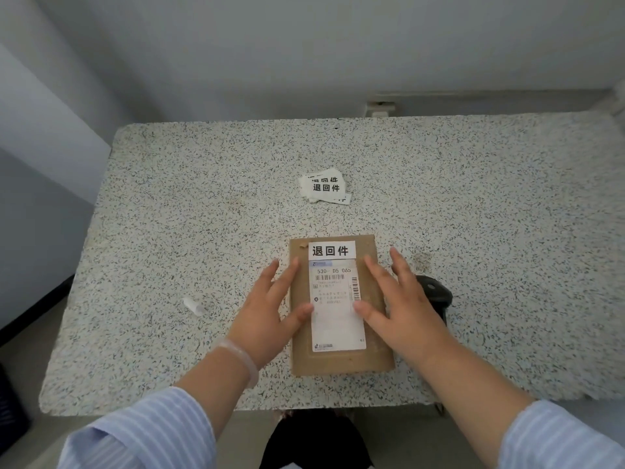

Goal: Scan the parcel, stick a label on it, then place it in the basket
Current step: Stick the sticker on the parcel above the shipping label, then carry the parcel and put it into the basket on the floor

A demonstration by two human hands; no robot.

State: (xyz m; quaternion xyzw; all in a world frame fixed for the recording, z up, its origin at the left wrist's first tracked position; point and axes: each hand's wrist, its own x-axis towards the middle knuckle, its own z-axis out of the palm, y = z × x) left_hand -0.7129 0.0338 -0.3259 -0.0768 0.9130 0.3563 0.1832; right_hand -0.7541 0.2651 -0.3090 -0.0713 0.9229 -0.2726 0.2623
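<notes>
— Head view: where is the parcel (340,306)?
— Flat on the speckled tabletop (169,204), near the front edge, with a white label (331,250) stuck along its far end above the shipping slip (336,306).
— And the hands?
— Left hand (270,306) lies on the parcel's left edge, right hand (402,306) on its right side; fingers (375,275) spread and flat, gripping nothing.
— Anything else?
— A stack of spare labels (324,187) sits farther back, a black scanner (436,292) just right of the right hand, a small white scrap (194,306) to the left.
</notes>
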